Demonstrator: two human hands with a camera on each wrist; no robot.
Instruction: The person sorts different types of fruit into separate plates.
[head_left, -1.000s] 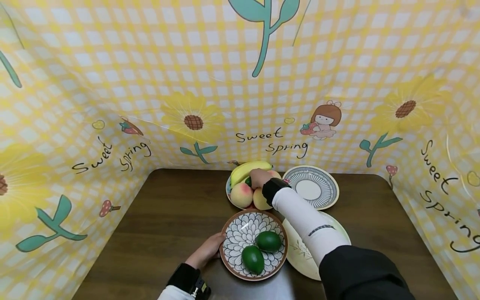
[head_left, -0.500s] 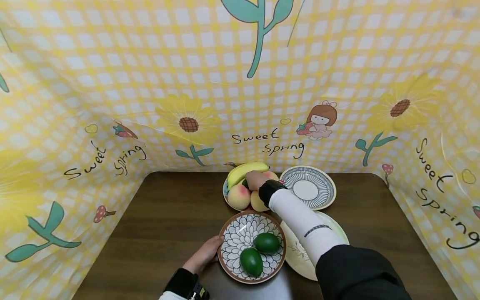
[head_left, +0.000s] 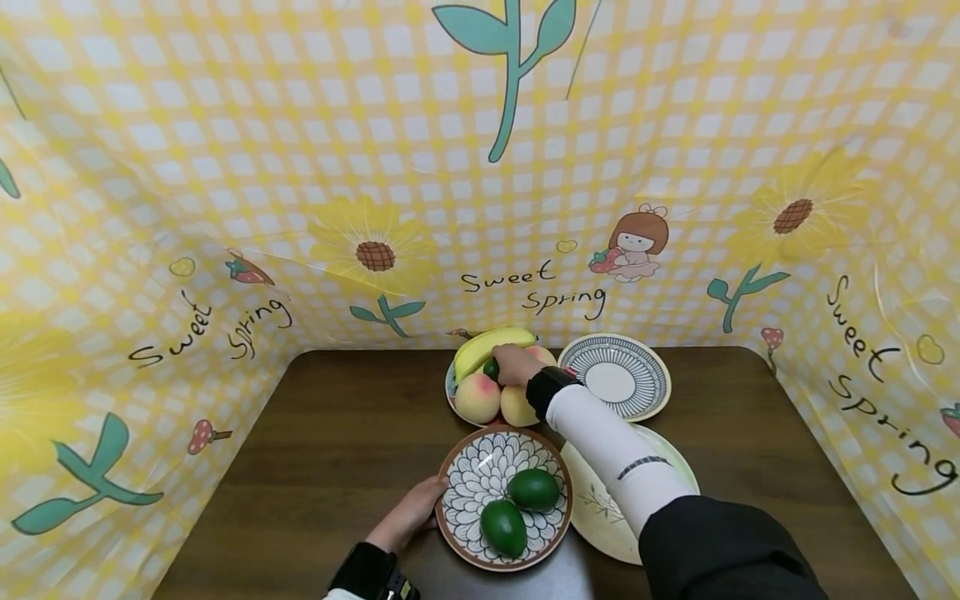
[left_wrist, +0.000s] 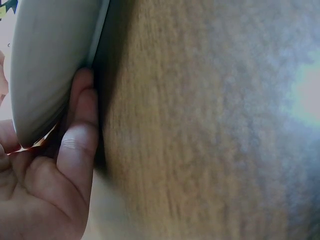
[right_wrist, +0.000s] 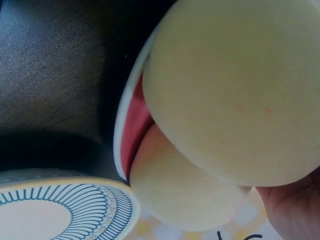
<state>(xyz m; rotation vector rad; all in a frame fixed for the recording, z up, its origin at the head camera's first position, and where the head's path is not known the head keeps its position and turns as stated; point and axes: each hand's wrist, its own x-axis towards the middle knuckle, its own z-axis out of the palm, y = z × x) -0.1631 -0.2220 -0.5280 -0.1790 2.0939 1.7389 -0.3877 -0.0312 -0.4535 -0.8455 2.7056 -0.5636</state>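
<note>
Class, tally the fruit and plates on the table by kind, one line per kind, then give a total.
Plates: 4 – flower plate, striped plate, cream plate, fruit plate
Green fruits: 3 – two on the flower plate, one under the right hand
Peaches: 3 visible
Banana: 1
Total: 11

Head view looks down over the table [head_left: 337,433]; wrist views press close against plate rims.

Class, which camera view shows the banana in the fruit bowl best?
The head view: the banana lies in full sight along the far side of the fruit bowl. The right wrist view shows only peaches, the left wrist view only a plate's edge; neither shows it.
</note>
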